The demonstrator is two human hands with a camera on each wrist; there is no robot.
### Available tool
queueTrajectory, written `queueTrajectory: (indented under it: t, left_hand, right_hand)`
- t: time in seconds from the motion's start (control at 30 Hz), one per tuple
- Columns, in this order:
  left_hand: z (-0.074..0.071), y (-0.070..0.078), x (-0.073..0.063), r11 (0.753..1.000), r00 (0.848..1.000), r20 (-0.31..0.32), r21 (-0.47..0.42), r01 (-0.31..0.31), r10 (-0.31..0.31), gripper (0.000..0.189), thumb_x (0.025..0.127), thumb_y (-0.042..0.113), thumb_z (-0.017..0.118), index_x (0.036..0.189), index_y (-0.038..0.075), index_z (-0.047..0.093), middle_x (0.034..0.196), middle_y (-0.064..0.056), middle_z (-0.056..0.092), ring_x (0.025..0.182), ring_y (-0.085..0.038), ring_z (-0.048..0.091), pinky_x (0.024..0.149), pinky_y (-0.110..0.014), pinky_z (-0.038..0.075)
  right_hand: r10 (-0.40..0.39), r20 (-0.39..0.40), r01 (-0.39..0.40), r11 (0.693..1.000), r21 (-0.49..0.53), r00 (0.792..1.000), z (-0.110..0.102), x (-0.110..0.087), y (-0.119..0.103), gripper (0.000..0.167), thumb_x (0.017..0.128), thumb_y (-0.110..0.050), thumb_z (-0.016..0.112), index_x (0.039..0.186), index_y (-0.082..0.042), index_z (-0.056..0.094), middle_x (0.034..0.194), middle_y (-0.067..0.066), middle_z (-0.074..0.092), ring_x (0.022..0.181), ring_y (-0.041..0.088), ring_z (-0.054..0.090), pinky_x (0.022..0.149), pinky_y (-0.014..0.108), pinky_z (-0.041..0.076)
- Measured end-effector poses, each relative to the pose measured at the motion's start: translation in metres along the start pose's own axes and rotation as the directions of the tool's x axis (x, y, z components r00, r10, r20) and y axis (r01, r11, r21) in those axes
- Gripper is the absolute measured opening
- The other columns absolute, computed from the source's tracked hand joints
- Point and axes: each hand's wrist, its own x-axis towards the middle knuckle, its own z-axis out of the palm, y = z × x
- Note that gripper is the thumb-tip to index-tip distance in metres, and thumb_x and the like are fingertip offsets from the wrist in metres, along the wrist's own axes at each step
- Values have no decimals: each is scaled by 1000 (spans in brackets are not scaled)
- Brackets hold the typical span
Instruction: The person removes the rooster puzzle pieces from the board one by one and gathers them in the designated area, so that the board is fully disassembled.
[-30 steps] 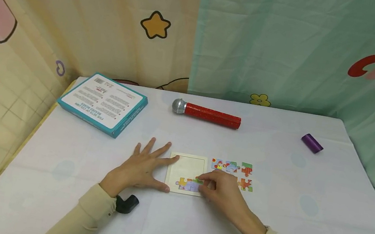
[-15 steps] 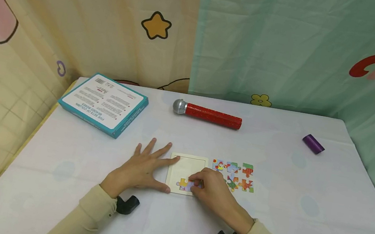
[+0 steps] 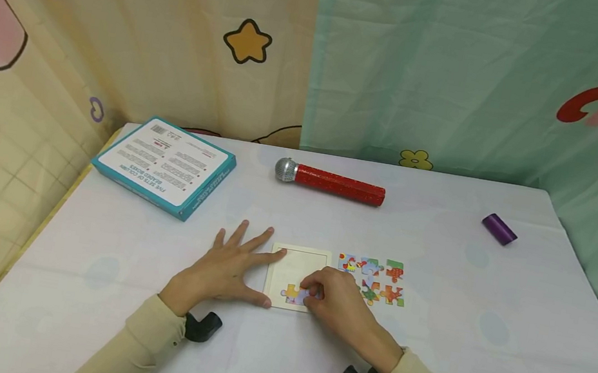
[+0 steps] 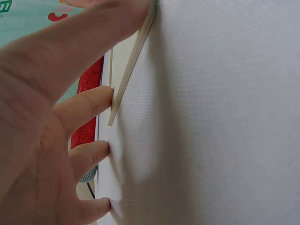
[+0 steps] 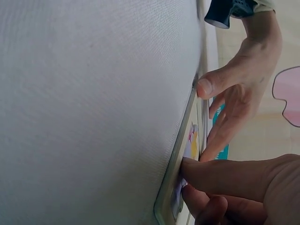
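A pale square puzzle tray [image 3: 294, 268] lies on the table in the head view. Joined jigsaw pieces [image 3: 292, 294] in yellow and lilac lie along its near side, partly covered by my right hand [image 3: 348, 302]. The thumb and index finger of that hand pinch at a jigsaw piece, low over the tray in the right wrist view, and mostly hide it. My left hand [image 3: 221, 271] rests with spread fingers at the tray's left side, thumb and index fingertip on the frame. Right of the tray, loose jigsaw pieces [image 3: 394, 271] lie in two rows, some behind my right hand.
A teal and white box [image 3: 164, 165] lies at the back left. A red toy microphone [image 3: 334, 184] with a silver head lies at the back middle, and a purple cylinder [image 3: 499, 229] at the right. Printed curtains hang behind the table.
My right hand has shifted a little left along the joined pieces, uncovering more of the loose ones, then held nearly still. The left hand has stayed on the tray.
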Motion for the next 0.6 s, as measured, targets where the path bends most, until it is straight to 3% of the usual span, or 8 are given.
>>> queueTrajectory:
  t: [0.33, 0.6]
  left_hand:
    - [-1, 1, -1, 1000, 1000, -4, 4, 4, -4, 87, 70, 61, 80, 146, 31, 49, 162, -7, 22, 146, -49, 3, 107, -75, 8]
    - [-1, 1, -1, 1000, 1000, -4, 1, -3, 3, 87, 70, 61, 80, 146, 32, 49, 162, -7, 22, 146, -48, 3, 107, -75, 8]
  right_hand:
    - [0, -30, 0, 1000, 16, 1000, 1, -2, 0, 17, 77, 6, 74, 88, -7, 73, 74, -6, 62, 66, 9, 49, 58, 22, 44]
    - [0, -44, 5, 995, 103, 999, -2, -5, 6, 15, 80, -1, 77, 84, -14, 73, 69, -10, 64, 54, 5, 47, 51, 22, 42]
